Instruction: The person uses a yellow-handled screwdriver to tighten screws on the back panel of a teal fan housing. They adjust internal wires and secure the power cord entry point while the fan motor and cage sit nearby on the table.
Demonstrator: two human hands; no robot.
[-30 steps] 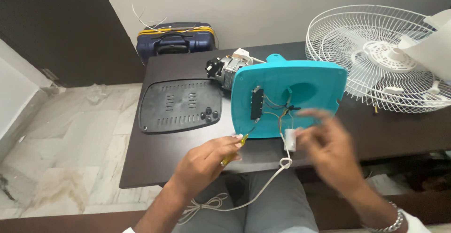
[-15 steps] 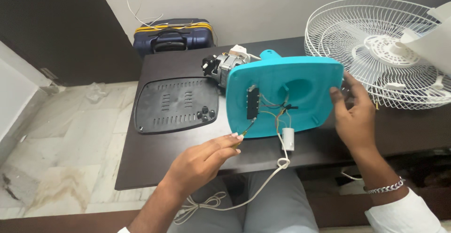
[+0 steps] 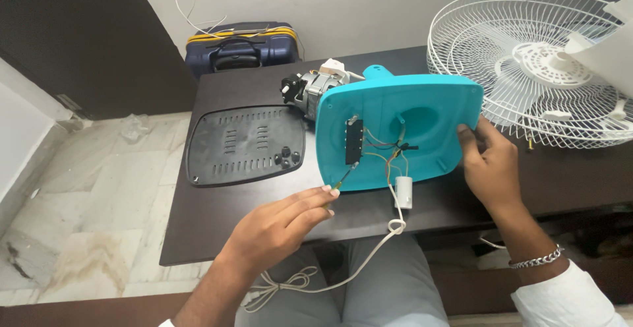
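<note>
Teal fan base (image 3: 422, 113) (upturned) — right hand (image 3: 491, 162) gripping edge, left hand (image 3: 280, 225) screwdriver (image 3: 339, 183)

On your counter (image 3: 217, 221) a black cover plate (image 3: 245, 144) lies flat at the left, with a white fan guard (image 3: 527, 70) at the right. Beyond, a navy suitcase (image 3: 241, 49) stands on the floor against the wall.

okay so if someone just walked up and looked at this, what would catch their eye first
The turquoise fan base stands tipped up at the middle of the dark table, its wired underside facing the camera. The right hand grips its right edge, while the left hand points a thin screwdriver at the black switch block. A white fan grille lies at the table's right end.
</note>
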